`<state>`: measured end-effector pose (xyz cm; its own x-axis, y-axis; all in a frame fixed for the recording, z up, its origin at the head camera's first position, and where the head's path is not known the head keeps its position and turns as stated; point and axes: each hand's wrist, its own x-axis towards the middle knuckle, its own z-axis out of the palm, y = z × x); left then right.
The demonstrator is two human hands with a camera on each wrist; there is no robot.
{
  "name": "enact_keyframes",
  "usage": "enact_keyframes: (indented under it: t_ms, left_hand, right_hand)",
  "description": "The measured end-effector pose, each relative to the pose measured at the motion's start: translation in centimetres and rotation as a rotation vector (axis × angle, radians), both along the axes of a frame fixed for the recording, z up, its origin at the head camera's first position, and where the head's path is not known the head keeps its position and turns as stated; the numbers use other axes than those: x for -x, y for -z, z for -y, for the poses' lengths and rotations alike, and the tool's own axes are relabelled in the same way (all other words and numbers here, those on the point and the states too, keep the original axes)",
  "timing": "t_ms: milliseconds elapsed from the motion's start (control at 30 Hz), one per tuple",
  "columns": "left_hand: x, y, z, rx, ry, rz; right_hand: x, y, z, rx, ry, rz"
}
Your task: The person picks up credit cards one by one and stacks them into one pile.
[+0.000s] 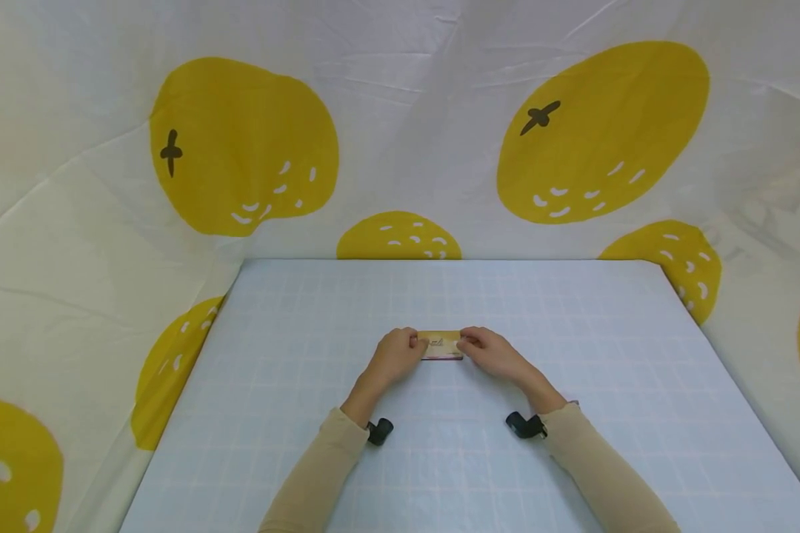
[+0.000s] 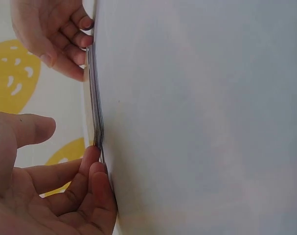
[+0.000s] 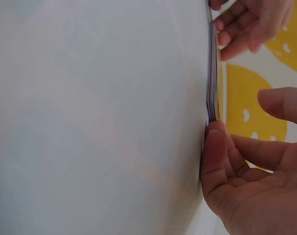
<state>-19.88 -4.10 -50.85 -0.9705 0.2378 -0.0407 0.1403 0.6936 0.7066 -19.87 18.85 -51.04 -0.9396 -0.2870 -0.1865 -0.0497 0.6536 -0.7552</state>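
Note:
A small stack of cards (image 1: 441, 346) lies flat on the table, its gold-and-cream top carrying dark lettering too small to read. From the side, several thin layers of the stack (image 2: 95, 98) show. My left hand (image 1: 397, 354) holds the left end, with curled fingertips (image 2: 92, 156) against the edge at table level. At the opposite end, my right hand (image 1: 496, 353) does the same, its fingers (image 3: 215, 147) bent against the stack (image 3: 213, 83). Both thumbs are raised above the top card in the wrist views.
A pale blue table (image 1: 293, 311) with a faint grid pattern spreads around the hands. Behind and beside it hangs a white cloth (image 1: 400, 148) with large yellow fruit prints. Black wrist cameras (image 1: 378, 431) sit at both sleeve cuffs.

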Motion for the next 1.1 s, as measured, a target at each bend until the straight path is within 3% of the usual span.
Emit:
enact_keyframes:
  t_ms: [300, 667, 833, 1100]
  left_hand:
    - [-0.3, 0.0, -0.1, 0.055, -0.021, 0.001]
    - [-0.6, 0.2, 0.2, 0.047, -0.017, -0.017]
    - [-1.8, -0.5, 0.3, 0.056, -0.037, -0.031]
    - [-4.3, -1.7, -0.4, -0.026, -0.007, -0.084]
  right_hand:
    - [0.0, -0.1, 0.1, 0.007, 0.011, 0.008]
    - [-0.2, -0.3, -0.2, 0.012, 0.018, 0.004]
    - [-0.9, -0.9, -0.8, 0.006, 0.027, -0.005]
    - [-2.5, -2.5, -2.2, 0.047, 0.013, -0.138]
